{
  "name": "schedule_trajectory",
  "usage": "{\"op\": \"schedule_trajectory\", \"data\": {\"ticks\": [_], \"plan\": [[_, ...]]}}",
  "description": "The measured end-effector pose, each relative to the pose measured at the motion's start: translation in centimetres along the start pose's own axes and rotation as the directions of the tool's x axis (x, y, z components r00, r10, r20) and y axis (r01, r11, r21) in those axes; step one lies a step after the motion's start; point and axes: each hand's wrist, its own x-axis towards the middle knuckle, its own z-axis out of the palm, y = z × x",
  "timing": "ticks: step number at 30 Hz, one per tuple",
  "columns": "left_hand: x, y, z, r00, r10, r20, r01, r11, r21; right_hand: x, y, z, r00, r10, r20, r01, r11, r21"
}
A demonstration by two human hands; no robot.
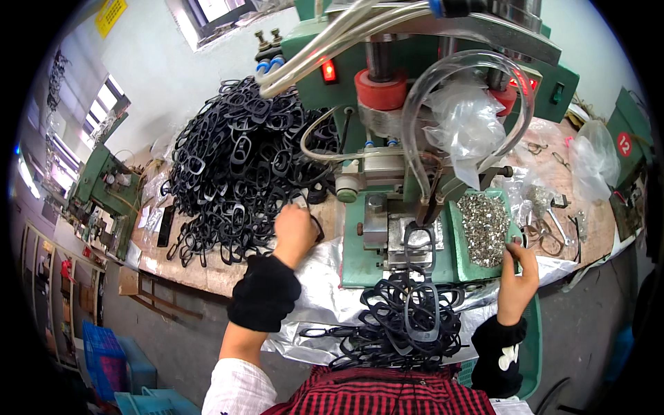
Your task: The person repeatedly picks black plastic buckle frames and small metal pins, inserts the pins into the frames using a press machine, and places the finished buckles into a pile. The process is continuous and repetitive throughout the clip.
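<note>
The left hand (294,232) reached into the big heap of black plastic loops (238,166) lying left of the green press (415,138), its fingers curled around one loop at the heap's near edge. The right hand (519,273) sat at the tray of small silver metal parts (484,228) just right of the press, fingers pinched together at the tray's near corner; whether they held a part, I could not tell. One loop (418,242) lay seated on the press fixture, and a second, smaller pile of loops (408,321) rested in front of the press on silver sheeting (325,297) over the wooden surface (207,273). The loops in both piles were too tangled to count: two piles, one tray, one press, one clear hose (470,90). My judgement: pulling one loop could drag interlocked neighbours off the heap, and fingers near the fixture risked being caught under the press.
</note>
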Motion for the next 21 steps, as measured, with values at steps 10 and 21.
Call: {"op": "schedule_trajectory", "data": {"ticks": [10, 21], "plan": [[-1.3, 0.6, -7.0, 0.941, -0.304, 0.152, 0.226, 0.226, -0.947, 3.5, -8.6, 2.7, 0.96, -0.097, 0.262, -0.063, 0.84, 0.539], [-2.2, 10.4, -22.6, 0.843, 0.038, -0.537, -0.532, 0.212, -0.82, 3.6, -13.1, 6.3, 0.928, 0.058, 0.369, -0.336, 0.562, 0.755]]}}
